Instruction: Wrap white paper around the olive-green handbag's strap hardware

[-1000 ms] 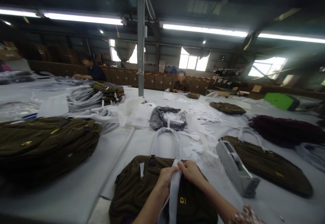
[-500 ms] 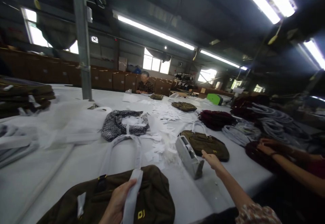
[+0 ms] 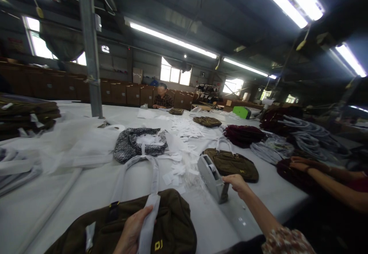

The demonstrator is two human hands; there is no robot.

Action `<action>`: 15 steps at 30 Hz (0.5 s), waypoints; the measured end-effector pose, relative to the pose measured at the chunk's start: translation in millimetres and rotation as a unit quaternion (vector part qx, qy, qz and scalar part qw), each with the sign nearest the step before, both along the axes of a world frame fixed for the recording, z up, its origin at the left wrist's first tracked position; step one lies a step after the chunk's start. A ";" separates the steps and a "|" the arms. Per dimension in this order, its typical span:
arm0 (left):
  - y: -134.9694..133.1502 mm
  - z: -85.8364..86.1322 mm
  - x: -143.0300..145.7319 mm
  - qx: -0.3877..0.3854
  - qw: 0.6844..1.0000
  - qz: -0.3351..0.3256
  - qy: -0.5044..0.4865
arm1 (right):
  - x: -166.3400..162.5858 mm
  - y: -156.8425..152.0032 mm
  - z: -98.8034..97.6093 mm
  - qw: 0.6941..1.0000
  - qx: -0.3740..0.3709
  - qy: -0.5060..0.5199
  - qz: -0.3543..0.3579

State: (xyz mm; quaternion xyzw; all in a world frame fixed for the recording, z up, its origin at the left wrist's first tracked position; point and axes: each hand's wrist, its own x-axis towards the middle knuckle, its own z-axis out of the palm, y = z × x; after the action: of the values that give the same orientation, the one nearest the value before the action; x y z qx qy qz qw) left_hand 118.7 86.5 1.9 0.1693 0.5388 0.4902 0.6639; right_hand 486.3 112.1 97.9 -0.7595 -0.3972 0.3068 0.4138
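A dark olive bag (image 3: 172,223) lies on the white table in front of me, its handles wrapped in white. My left hand (image 3: 130,233) is closed around the white wrapped handle strip (image 3: 149,217) where it meets the bag. My right hand (image 3: 237,183) reaches out to the right and touches the near end of a grey tape dispenser (image 3: 211,177). Its fingers are curled at the dispenser's edge; whether they hold tape is hidden.
Another olive bag (image 3: 232,164) lies behind the dispenser, with a speckled grey bag (image 3: 135,142), maroon bags (image 3: 244,135) and scattered white paper scraps (image 3: 184,131). A co-worker's arm (image 3: 324,177) rests at the right table edge. A steel post (image 3: 89,50) stands far left; another person (image 3: 162,98) sits at the far side.
My view swung right over the second. My right hand left the handle, reached out and has now come down onto the tape dispenser. My left hand kept its hold on the wrapped handle.
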 end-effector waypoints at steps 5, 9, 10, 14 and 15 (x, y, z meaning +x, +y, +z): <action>1.5 -4.7 -1.0 0.002 1.000 -0.004 0.002 | 13.2 -19.1 -8.8 1.000 0.023 0.012 -0.017; 0.9 -5.6 -1.9 -0.007 1.000 -0.007 0.004 | 17.1 -32.0 -26.9 1.000 0.016 -0.003 -0.021; 0.7 -5.5 -1.9 -0.008 1.000 -0.007 0.000 | 16.6 -33.2 -32.6 1.000 0.013 -0.011 -0.021; 1.2 -6.8 -2.0 -0.005 1.000 -0.015 -0.008 | 17.9 -36.2 -54.3 0.997 0.008 -0.069 -0.025; 1.5 -7.5 -2.2 -0.003 1.000 -0.016 -0.007 | 20.3 -38.7 -58.7 0.996 0.008 -0.090 -0.027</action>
State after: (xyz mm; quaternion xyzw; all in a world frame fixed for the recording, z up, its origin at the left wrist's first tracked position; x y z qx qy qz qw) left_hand 116.5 88.0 -5.5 0.1728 0.5329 0.4790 0.6758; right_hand 506.6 73.4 39.2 -0.7910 -0.4145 0.2226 0.3911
